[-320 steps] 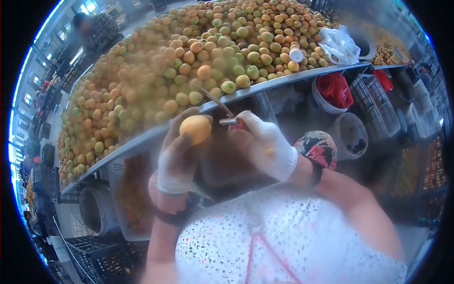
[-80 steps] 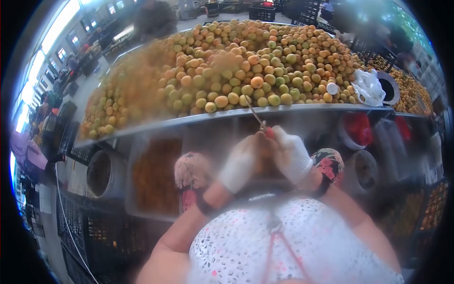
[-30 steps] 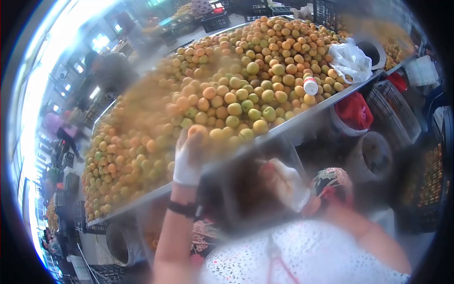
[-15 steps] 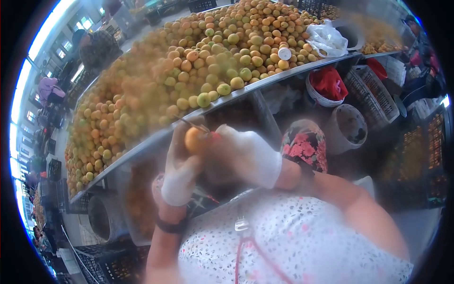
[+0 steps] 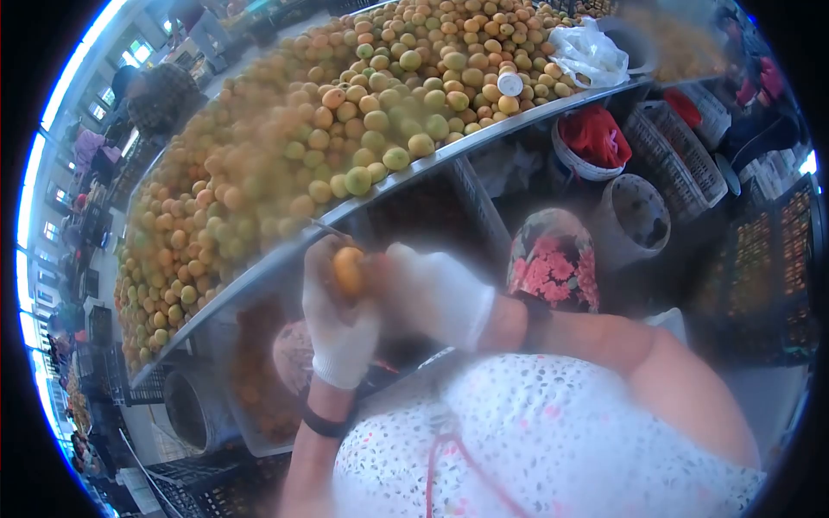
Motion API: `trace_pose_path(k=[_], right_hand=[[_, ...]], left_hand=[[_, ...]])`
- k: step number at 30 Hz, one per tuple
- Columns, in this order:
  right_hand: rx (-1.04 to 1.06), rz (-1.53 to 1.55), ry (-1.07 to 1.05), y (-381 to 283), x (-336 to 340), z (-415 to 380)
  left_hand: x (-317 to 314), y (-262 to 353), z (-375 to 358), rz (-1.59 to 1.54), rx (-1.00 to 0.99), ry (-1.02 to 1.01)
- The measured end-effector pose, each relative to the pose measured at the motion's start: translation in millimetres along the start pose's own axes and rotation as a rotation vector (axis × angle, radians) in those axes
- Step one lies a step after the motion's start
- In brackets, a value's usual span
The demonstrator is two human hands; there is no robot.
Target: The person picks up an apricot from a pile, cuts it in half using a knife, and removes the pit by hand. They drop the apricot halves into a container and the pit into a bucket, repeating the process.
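Observation:
My left hand [image 5: 332, 298], in a white knit glove, is closed around a round orange fruit [image 5: 349, 272] in front of my chest. My gloved right hand [image 5: 436, 289] is closed right beside it. Its fingertips meet the fruit's right side, where a blurred reddish handle [image 5: 376, 268] shows. Above the left fingers a thin blade-like tool [image 5: 330, 229] sticks out toward the upper left. A large heap of similar yellow, orange and greenish fruits [image 5: 406, 95] lies on the metal-edged table [image 5: 449, 152] just beyond my hands.
A white bottle [image 5: 509, 84] and a white plastic bag [image 5: 591, 53] lie on the heap. At right stand a bucket with a red bag [image 5: 596, 138], a pale bucket [image 5: 637, 216] and slotted crates [image 5: 678, 160]. A bin [image 5: 259, 380] is below left; a person [image 5: 168, 95] is across the table.
The fruit has turned in my left hand, its orange side now showing more. Both hands have shifted slightly, and the thin tool no longer shows across the fruit's top. My view has tilted a little.

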State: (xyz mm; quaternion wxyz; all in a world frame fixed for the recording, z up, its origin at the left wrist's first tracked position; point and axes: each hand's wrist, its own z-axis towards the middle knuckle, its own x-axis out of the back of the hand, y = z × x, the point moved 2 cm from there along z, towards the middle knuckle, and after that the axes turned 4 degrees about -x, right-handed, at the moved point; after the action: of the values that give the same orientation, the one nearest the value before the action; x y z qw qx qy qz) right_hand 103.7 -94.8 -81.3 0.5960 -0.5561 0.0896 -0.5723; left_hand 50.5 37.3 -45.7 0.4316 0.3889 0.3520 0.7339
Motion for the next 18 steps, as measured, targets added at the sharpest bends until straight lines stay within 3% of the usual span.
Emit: trace_pose_path(k=[3, 5, 6, 8, 9, 10, 11, 12, 13, 15, 16, 18], right_hand=[[-0.07, 0.16, 0.027, 4, -5, 4], [0.005, 0.183, 0.13, 6, -4, 6], [0.002, 0.184, 0.13, 9, -1, 8], [-0.152, 0.476, -0.215, 17, 1, 12], [-0.155, 0.478, -0.215, 28, -1, 13], [-0.406, 0.874, -0.433, 46, -11, 10], [-0.657, 1.263, -0.655, 54, -17, 6], [-0.699, 1.397, -0.547, 18, 15, 4], [-0.697, 1.399, -0.556, 16, 12, 4], [-0.438, 1.062, -0.229, 15, 15, 10], [-0.424, 1.058, -0.229, 16, 14, 11], [0.006, 0.386, 0.045, 10, 23, 5]], left_hand=[[-6, -3, 7, 0.087, -0.061, -0.021], [-8, -1, 8, 0.094, -0.086, -0.022], [-7, -3, 9, -0.071, 0.031, -0.014], [-2, -10, 11, -0.234, 0.15, -0.007], [1, -17, 14, -0.542, 0.264, -0.095], [2, -21, 15, -0.848, 0.376, -0.18], [1, -22, 16, -0.844, 0.372, -0.176], [-1, -23, 17, -0.852, 0.382, -0.118], [-4, -22, 16, -0.86, 0.397, -0.06], [-4, -6, 20, -0.864, 0.377, -0.058], [-4, 0, 23, -0.891, 0.348, -0.039], [-2, 0, 24, -0.851, 0.295, -0.033]])
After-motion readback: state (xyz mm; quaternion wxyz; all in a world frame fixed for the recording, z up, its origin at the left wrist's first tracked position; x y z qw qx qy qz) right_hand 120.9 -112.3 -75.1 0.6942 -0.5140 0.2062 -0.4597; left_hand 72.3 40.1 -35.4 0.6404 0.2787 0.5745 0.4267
